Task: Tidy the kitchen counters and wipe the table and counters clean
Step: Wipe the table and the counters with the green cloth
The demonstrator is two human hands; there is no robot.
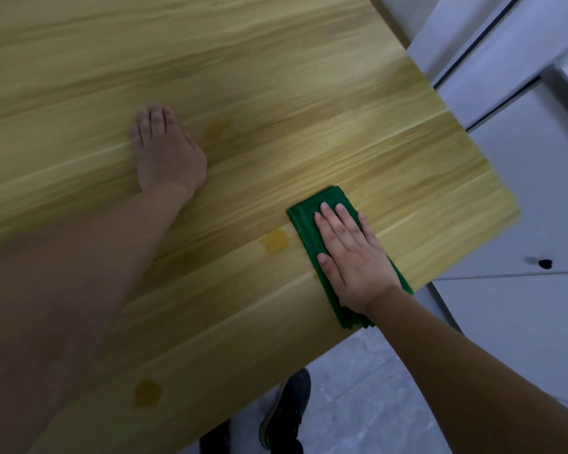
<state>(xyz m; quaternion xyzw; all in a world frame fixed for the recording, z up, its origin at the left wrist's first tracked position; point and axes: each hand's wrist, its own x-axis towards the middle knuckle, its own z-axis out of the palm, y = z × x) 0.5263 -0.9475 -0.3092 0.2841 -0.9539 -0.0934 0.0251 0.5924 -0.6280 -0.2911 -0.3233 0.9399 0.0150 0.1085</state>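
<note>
A folded green cloth (304,221) lies on the light wooden table (276,77) near its right edge. My right hand (351,253) presses flat on the cloth with straight fingers. My left hand (166,149) rests flat on the bare tabletop to the left, fingers together and pointing away from me. A yellowish stain (274,241) sits on the wood just left of the cloth. A fainter stain (217,131) lies beside my left hand, and another stain (147,392) is near the table's front edge.
White cabinet fronts (512,191) with a dark knob (545,263) stand close to the table's right side. Below the table's front edge is grey tiled floor (368,398), with my dark shoe (287,411) on it.
</note>
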